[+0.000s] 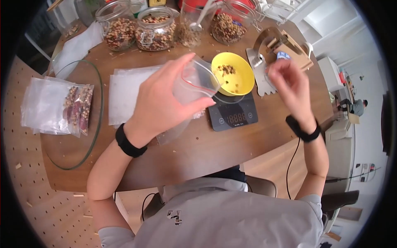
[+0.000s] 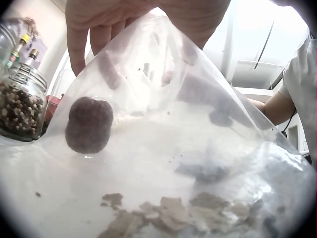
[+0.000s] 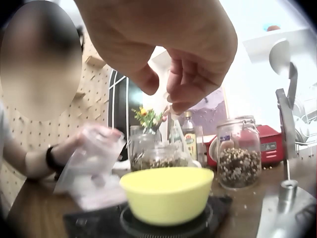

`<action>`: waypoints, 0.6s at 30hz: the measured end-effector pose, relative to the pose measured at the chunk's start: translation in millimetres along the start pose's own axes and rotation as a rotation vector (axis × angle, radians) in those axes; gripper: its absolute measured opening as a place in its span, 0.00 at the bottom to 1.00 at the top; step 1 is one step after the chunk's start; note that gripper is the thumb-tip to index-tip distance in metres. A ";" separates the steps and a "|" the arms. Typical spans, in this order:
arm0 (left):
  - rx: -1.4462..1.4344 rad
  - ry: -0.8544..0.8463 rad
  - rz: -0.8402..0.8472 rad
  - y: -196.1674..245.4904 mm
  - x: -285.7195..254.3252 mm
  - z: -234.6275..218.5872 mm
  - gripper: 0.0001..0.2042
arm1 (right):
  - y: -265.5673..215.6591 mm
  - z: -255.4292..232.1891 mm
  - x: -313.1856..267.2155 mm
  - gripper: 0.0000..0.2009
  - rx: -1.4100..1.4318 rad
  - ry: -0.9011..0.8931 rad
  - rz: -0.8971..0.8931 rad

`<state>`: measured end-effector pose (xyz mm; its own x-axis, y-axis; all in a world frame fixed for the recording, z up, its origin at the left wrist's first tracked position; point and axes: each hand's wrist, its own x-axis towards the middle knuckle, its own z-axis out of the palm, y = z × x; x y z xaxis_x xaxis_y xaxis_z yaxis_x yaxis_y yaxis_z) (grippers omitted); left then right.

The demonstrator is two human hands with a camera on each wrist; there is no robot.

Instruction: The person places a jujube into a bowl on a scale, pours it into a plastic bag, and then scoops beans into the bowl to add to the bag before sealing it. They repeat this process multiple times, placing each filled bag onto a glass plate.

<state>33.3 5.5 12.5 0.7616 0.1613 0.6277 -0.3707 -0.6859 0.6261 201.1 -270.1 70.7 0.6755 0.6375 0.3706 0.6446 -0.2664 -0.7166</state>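
Note:
My left hand (image 1: pixel 161 93) holds a clear zip bag (image 1: pixel 192 82) with a red seal line, its thumb and fingers spreading the mouth beside the yellow bowl (image 1: pixel 247 78). Through the plastic in the left wrist view show a dark red-brown dried fruit (image 2: pixel 90 126) like a date, and pale flakes (image 2: pixel 171 214) low down. My right hand (image 1: pixel 291 84) is raised to the right of the bowl, fingers loosely bent. In the right wrist view a gap separates thumb from fingers, with nothing between them. Several small brown pieces (image 1: pixel 227 70) lie in the bowl, which stands on a black kitchen scale (image 1: pixel 219 110).
Glass jars (image 1: pixel 120 35) of mixed beans line the back, beside a clear container (image 1: pixel 186 37) with a spoon. Flat bags (image 1: pixel 128 95) lie under my left forearm. Filled bags (image 1: pixel 78 109) rest at left within a glass rim (image 1: pixel 100 99). A metal ladle stand (image 1: pixel 260 80) is at right.

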 end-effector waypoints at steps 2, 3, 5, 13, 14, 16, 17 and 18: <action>-0.012 0.016 0.013 -2.4 -0.5 1.1 0.41 | -11.2 1.6 -40.7 0.10 -0.306 -0.157 -0.105; -0.021 -0.010 -0.022 1.1 0.3 -0.8 0.42 | -11.2 5.3 -53.6 0.12 -0.373 -0.215 -0.236; -0.046 -0.044 -0.055 0.9 -1.6 -1.5 0.42 | -6.7 7.5 -81.1 0.17 -0.466 -0.350 -0.204; -0.070 -0.079 -0.069 -1.8 -2.3 -1.2 0.41 | 4.8 13.4 -126.6 0.22 -0.445 -0.421 -0.099; -0.074 -0.089 -0.074 -0.7 -2.1 -1.0 0.41 | 5.4 15.5 -126.5 0.22 -0.435 -0.449 -0.080; -0.074 -0.099 -0.075 -0.1 -2.5 -0.8 0.41 | 5.1 21.0 -123.3 0.22 -0.408 -0.475 -0.103; -0.071 -0.098 -0.073 -0.1 -3.0 -0.2 0.41 | 1.8 22.5 -118.7 0.23 -0.392 -0.474 -0.146; -0.069 -0.096 -0.070 0.0 -3.5 0.0 0.41 | -3.1 24.7 -115.1 0.23 -0.377 -0.474 -0.188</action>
<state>30.6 4.9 10.3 0.8332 0.1361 0.5359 -0.3480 -0.6241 0.6995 112.5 -324.8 15.7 0.3628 0.9258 0.1062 0.8768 -0.3006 -0.3753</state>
